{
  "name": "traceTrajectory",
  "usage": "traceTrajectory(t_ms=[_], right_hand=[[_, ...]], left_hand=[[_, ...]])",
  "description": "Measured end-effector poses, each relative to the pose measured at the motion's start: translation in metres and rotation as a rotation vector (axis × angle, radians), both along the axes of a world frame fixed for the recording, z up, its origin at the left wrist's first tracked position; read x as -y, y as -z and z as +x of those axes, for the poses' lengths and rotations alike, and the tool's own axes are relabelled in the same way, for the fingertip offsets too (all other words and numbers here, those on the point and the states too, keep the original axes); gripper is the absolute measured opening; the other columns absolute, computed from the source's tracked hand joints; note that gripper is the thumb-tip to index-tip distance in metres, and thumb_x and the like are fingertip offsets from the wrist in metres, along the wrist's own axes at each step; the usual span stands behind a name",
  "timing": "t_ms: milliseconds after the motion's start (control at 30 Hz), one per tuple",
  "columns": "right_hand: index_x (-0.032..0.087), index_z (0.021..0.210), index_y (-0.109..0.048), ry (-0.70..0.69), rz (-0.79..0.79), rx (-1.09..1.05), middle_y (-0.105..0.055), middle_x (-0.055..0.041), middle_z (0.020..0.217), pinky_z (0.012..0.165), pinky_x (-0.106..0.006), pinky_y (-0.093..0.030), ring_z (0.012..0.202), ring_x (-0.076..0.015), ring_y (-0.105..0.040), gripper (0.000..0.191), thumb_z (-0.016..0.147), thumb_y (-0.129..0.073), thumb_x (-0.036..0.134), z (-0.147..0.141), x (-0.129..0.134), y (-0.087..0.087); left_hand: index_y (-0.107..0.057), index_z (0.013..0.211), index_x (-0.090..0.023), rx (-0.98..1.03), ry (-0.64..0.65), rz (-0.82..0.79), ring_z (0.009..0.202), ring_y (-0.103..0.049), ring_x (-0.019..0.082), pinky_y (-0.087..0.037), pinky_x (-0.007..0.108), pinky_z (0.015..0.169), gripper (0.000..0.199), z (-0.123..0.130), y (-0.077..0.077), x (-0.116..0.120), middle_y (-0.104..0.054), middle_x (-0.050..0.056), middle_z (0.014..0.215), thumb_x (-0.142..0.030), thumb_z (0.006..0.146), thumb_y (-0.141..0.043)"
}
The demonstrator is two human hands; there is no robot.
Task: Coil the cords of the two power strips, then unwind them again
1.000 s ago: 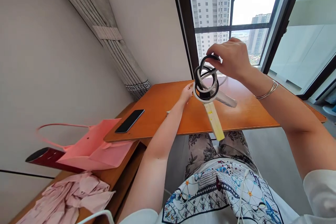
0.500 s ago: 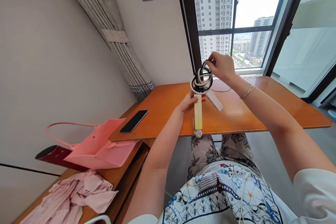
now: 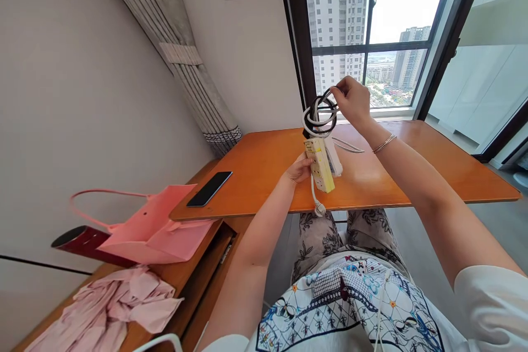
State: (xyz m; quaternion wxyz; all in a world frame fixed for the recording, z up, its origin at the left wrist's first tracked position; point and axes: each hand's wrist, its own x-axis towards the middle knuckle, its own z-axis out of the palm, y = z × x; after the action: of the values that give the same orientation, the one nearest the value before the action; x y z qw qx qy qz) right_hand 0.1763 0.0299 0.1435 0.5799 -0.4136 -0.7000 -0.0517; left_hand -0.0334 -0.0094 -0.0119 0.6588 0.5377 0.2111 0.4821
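My left hand (image 3: 300,169) is closed around the side of a yellowish power strip (image 3: 319,165), whose socket face is turned towards me. Right behind it is a white power strip (image 3: 334,158), partly hidden. Black and white cables (image 3: 320,115), looped and tangled together, hang over the strips' far end. With fingers pinched, my right hand (image 3: 351,100) holds the top of these loops up. A white plug (image 3: 319,209) dangles on its cord near the table's front edge. A thin white cable (image 3: 348,146) trails to the right on the table.
The orange wooden table (image 3: 256,176) spans the middle, with a dark phone (image 3: 209,188) on its left. Beside it, a lower cabinet carries a pink bag (image 3: 165,231), a dark red cylinder (image 3: 88,245) and pink cloth (image 3: 119,300). A window (image 3: 367,49) lies beyond.
The yellowish power strip has turned from its narrow side to show its sockets, and its near end has swung right. My right hand has lifted the cable loops slightly up and right.
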Motion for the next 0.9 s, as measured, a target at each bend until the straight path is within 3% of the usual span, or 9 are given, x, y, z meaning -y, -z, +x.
traceTrajectory(t_ms=[200,300,367,467,567,700,800,900], right_hand=[[0.019,0.085,-0.061,0.006,-0.264,-0.171,-0.060,0.0009,0.073,0.085,-0.037,-0.049,0.078,-0.0188,-0.062,0.022,0.088,-0.066,0.040,0.004,-0.019,0.014],[0.018,0.094,-0.062,-0.141,-0.527,-0.249,-0.065,-0.0003,0.077,0.079,-0.034,-0.052,0.070,-0.0156,-0.063,0.020,0.091,-0.065,0.038,-0.003,-0.021,0.027],[0.017,0.111,-0.062,-0.248,-0.680,-0.245,-0.070,-0.0045,0.091,0.079,-0.034,-0.054,0.073,-0.0149,-0.066,0.026,0.093,-0.063,0.035,-0.009,-0.019,0.039],[0.015,0.135,-0.054,-0.268,-0.778,-0.104,-0.067,-0.0149,0.126,0.090,-0.038,-0.054,0.101,-0.0216,-0.068,0.053,0.087,-0.072,0.032,-0.015,-0.012,0.060],[0.014,0.147,-0.047,-0.245,-0.817,0.097,-0.051,-0.0211,0.149,0.102,-0.043,-0.051,0.119,-0.0292,-0.063,0.074,0.082,-0.078,0.033,-0.015,-0.003,0.081],[0.014,0.151,-0.044,-0.269,-0.879,0.300,-0.041,-0.0232,0.156,0.107,-0.045,-0.049,0.120,-0.0304,-0.064,0.078,0.084,-0.076,0.036,-0.006,0.006,0.108],[0.015,0.149,-0.047,-0.296,-0.925,0.347,-0.043,-0.0220,0.155,0.106,-0.042,-0.051,0.124,-0.0303,-0.062,0.073,0.086,-0.075,0.038,0.002,0.011,0.127],[0.015,0.148,-0.048,-0.313,-0.949,0.351,-0.044,-0.0213,0.155,0.106,-0.041,-0.051,0.124,-0.0294,-0.063,0.066,0.090,-0.071,0.035,0.008,0.016,0.145]], left_hand=[[-0.064,0.108,-0.018,-0.083,-0.149,-0.058,0.080,-0.072,0.023,-0.058,0.038,0.078,0.058,-0.021,-0.007,-0.001,-0.076,0.005,0.093,-0.048,0.064,-0.085],[-0.065,0.108,-0.017,-0.166,-0.265,-0.142,0.070,-0.071,0.022,-0.058,0.035,0.065,0.053,-0.042,-0.006,-0.010,-0.074,0.006,0.084,-0.055,0.073,-0.075],[-0.066,0.111,-0.016,-0.222,-0.316,-0.150,0.064,-0.069,0.021,-0.056,0.033,0.058,0.055,-0.057,-0.006,-0.017,-0.073,0.006,0.079,-0.055,0.074,-0.072],[-0.066,0.113,-0.016,-0.312,-0.340,-0.130,0.058,-0.066,0.020,-0.055,0.032,0.055,0.056,-0.080,-0.009,-0.027,-0.072,0.005,0.076,-0.052,0.071,-0.076],[-0.067,0.106,-0.013,-0.405,-0.438,-0.144,0.060,-0.067,0.020,-0.055,0.031,0.055,0.052,-0.103,-0.011,-0.036,-0.072,0.006,0.075,-0.047,0.068,-0.079],[-0.067,0.105,-0.013,-0.585,-0.616,-0.118,0.065,-0.070,0.023,-0.056,0.034,0.059,0.049,-0.134,-0.010,-0.044,-0.073,0.008,0.079,-0.044,0.069,-0.078],[-0.067,0.109,-0.014,-0.774,-0.771,-0.047,0.089,-0.074,0.028,-0.059,0.037,0.077,0.049,-0.155,-0.006,-0.049,-0.076,0.012,0.101,-0.040,0.069,-0.078],[-0.067,0.116,-0.014,-0.992,-0.913,0.026,0.118,-0.067,0.031,-0.053,0.039,0.099,0.056,-0.172,0.001,-0.053,-0.070,0.017,0.128,-0.036,0.067,-0.081]])
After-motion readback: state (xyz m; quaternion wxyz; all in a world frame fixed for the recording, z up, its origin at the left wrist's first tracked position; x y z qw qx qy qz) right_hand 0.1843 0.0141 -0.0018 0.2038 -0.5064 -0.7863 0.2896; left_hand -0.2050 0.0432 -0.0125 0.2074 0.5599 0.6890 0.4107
